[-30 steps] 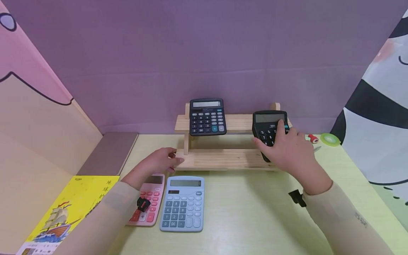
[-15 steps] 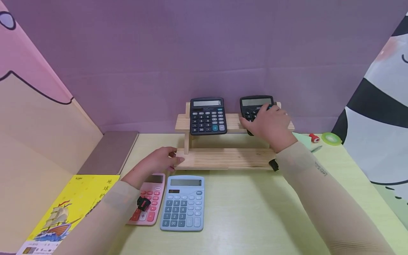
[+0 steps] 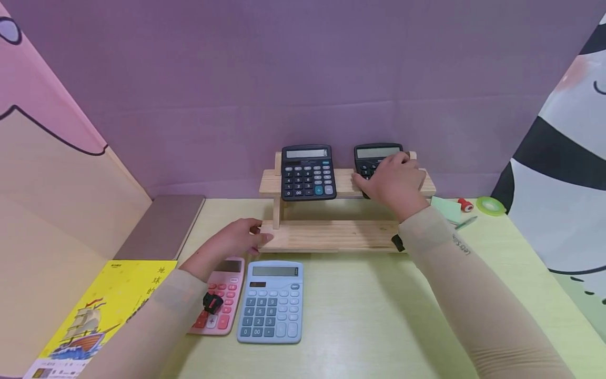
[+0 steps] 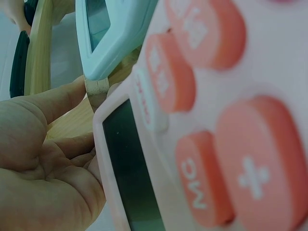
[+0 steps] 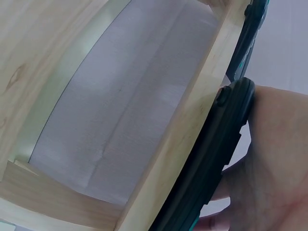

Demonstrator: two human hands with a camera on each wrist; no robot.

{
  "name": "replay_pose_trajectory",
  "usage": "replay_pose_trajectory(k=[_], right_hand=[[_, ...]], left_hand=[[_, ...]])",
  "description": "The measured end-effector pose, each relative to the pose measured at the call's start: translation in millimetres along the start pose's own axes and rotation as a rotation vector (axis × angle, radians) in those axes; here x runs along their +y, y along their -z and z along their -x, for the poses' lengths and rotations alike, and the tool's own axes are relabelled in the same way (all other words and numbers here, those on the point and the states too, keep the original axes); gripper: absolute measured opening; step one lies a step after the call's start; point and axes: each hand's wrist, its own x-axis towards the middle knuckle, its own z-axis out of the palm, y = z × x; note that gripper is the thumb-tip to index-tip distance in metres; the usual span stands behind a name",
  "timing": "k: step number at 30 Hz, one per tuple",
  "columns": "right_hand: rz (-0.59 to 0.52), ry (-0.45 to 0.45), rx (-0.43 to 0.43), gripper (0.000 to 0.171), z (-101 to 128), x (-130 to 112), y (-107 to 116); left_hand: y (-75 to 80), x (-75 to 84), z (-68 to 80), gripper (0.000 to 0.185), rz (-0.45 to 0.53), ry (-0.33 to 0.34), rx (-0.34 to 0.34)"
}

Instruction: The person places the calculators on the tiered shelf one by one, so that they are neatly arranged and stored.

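Note:
A two-tier wooden rack [image 3: 331, 236] stands at the back of the yellow-green table. One black calculator [image 3: 307, 172] leans on its upper shelf. A second black calculator [image 3: 374, 156] stands to the right of it on that shelf, and my right hand [image 3: 384, 178] grips it with the thumb on its left edge. The right wrist view shows that calculator's edge [image 5: 216, 159] against the rack's wood [image 5: 187, 139]. My left hand [image 3: 258, 237] holds the left end of the lower shelf. A pink calculator [image 3: 222, 297] and a blue calculator [image 3: 271, 302] lie flat in front.
A yellow book [image 3: 94, 316] lies at the front left, with a grey-brown board [image 3: 163, 226] behind it. Right of the rack lie a green note pad [image 3: 447, 209], a red stamp [image 3: 465, 205] and a green tape roll [image 3: 491, 206]. Cloth walls close in three sides.
My right hand has lifted the second black calculator from beside the lower shelf up to the upper shelf, then shifted it slightly left. The left hand has stayed on the rack.

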Motion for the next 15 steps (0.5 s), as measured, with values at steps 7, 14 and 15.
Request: replay_pose_trajectory(k=[7, 14, 15], right_hand=[[0.024, 0.003, 0.0, 0.122, -1, 0, 0], [-0.043, 0.023, 0.001, 0.117, -1, 11, 2], [-0.068, 0.034, 0.008, 0.114, 0, 15, 2]], left_hand=[[-0.5, -0.6, -0.4, 0.07, -0.008, -0.009, 0.001], [-0.4, 0.5, 1.0, 0.069, -0.013, -0.014, -0.002], [-0.4, 0.7, 1.3, 0.069, -0.013, -0.013, -0.002]])
